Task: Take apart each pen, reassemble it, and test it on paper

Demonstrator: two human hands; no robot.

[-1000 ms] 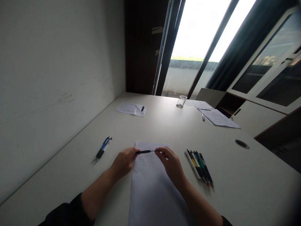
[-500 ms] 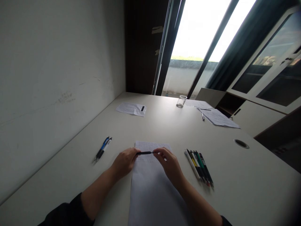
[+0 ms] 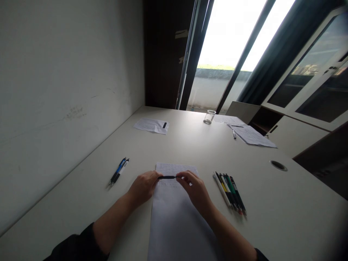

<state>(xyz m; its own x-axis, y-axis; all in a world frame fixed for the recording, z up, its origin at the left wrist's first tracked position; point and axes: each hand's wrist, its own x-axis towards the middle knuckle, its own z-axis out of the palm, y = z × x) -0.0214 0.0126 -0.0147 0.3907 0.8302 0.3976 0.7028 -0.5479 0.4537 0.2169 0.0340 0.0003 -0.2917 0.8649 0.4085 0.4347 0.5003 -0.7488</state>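
Note:
A dark pen is held level between my two hands, above the upper part of a long sheet of paper. My left hand is closed on the pen's left end. At its right end, the fingertips of my right hand pinch the tip; the exact part under those fingers is hidden. Handwritten lines cover the top of the paper, and the lower part looks blank.
To the left lie a blue pen and a white-and-black pen. Several pens lie in a row on the right. Farther back are a crumpled paper, a glass, a paper stack and another pen.
Almost nothing differs. Both hands keep the pen in nearly the same spot, and the view has shifted very slightly.

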